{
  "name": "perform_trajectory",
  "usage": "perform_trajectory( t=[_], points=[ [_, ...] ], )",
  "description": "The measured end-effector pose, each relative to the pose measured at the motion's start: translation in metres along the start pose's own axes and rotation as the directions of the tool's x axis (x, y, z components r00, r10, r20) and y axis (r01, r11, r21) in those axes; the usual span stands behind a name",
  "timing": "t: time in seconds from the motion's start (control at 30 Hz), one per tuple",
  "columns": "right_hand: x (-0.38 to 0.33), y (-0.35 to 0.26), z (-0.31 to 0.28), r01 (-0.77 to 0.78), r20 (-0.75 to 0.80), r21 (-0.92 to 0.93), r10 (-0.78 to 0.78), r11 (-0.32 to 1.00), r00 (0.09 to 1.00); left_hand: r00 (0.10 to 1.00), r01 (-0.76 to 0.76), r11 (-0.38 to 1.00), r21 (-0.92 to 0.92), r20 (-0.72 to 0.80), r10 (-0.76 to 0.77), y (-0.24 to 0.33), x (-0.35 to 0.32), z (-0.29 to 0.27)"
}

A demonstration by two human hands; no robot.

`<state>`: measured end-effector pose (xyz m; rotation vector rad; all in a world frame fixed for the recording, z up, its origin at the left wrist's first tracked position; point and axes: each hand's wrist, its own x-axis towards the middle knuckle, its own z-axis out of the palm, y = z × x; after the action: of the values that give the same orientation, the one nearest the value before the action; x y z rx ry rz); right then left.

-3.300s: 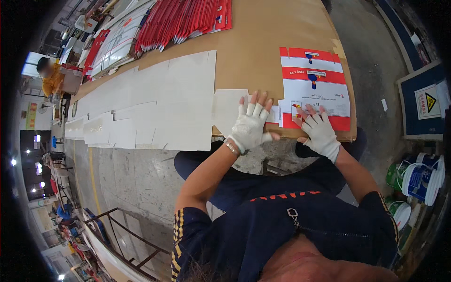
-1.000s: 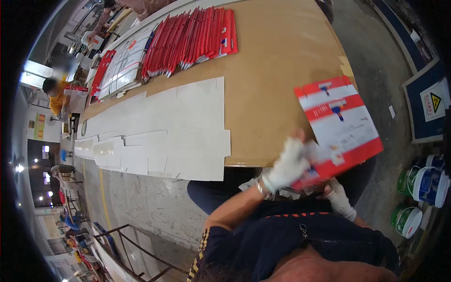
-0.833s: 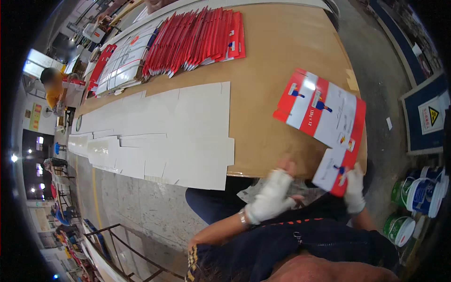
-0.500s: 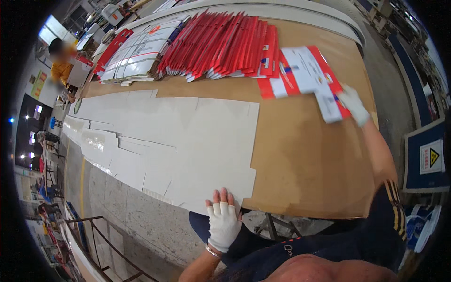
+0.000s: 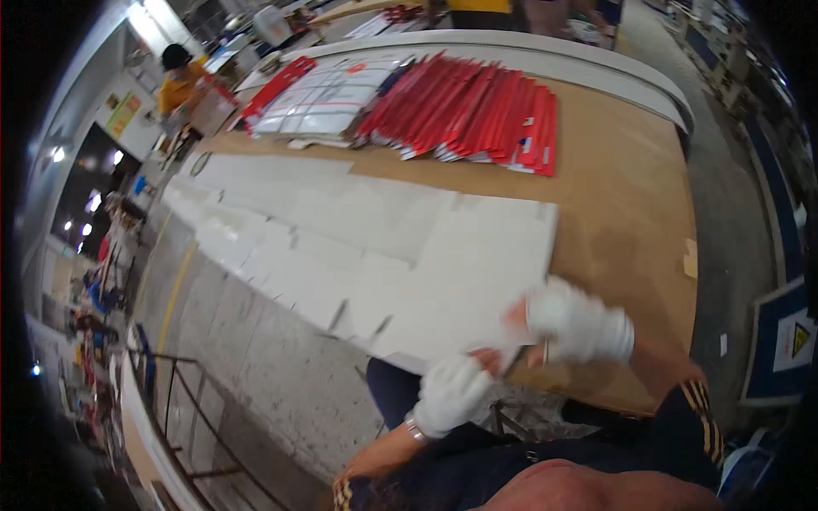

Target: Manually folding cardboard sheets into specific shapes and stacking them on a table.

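A long, overlapping spread of white cardboard sheets [image 5: 409,221] lies across the brown-topped table. My left hand [image 5: 454,393], in a white glove with bare fingertips, has its fingers curled at the sheets' near right corner. Just to its right, my right hand [image 5: 579,324], gloved the same way, closes on the edge of that corner, fingertips over the white surface and thumb lower down. Both hands are blurred by motion. Behind the sheets leans a row of red folded cartons [image 5: 469,111] with white edges.
A strapped bundle of white printed cartons [image 5: 328,98] sits left of the red row. Brown board [image 5: 630,196] covers the table. A black metal frame [image 5: 213,426] stands at lower left. A person in yellow [image 5: 177,89] works at far left; others stand beyond the table.
My right hand has come from the far right to the near sheet corner. The red-and-white flat carton it held is out of it. My left hand has moved right, its fingers now curled.
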<state>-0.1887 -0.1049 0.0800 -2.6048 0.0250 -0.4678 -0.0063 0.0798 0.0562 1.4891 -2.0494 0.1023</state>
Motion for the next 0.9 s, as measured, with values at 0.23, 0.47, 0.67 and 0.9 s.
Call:
perform_trajectory(
  t=[0.23,0.47,0.67,0.9],
  points=[
    [-0.143,-0.092,0.022,-0.532,-0.443,-0.216,0.403,0.819,0.801,0.958,-0.029,0.999,0.042,0.286,0.015,0.022,-0.002,0.023],
    [-0.298,-0.141,0.05,-0.714,-0.535,0.246,0.706,0.656,0.464,0.934,-0.097,0.959,-0.266,0.308,0.18,-0.025,0.0,0.076],
    [-0.328,-0.154,0.08,-0.829,-0.486,0.018,0.73,0.559,0.481,0.905,0.312,0.911,-0.269,0.377,-0.199,0.01,0.008,0.103],
    [-0.344,-0.145,0.111,-0.935,-0.693,-0.009,0.672,0.355,0.262,0.879,-0.391,0.81,-0.436,0.084,0.47,0.054,0.01,0.131]
  ],
)
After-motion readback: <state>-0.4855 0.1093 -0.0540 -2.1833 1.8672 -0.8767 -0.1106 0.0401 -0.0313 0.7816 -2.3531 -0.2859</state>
